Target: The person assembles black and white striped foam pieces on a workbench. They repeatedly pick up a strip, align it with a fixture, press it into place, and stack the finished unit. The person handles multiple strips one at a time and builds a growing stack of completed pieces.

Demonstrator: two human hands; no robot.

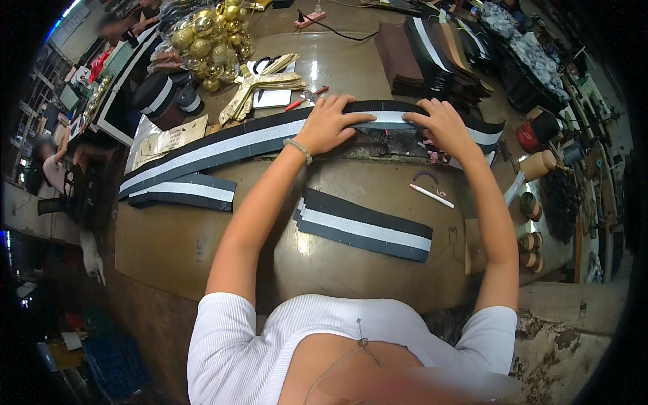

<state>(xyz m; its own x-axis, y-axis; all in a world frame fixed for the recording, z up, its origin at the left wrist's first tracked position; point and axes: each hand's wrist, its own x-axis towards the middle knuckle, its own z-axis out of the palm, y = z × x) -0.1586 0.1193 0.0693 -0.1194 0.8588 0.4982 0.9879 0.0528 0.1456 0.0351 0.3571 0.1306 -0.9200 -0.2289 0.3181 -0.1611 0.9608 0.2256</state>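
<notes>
Across worktable [374, 181], long striped band [260, 136] lies under left hand [329, 125] and right hand [442, 128], fingers spread on it. Nearer, short striped pieces [364, 226] lie stacked, seemingly done; long band apparently left.

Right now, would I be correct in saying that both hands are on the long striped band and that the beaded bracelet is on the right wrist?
Not quite: the head view shows the beaded bracelet on the left wrist, not the right. Both the left hand and right hand are indeed on the long striped band.
</notes>
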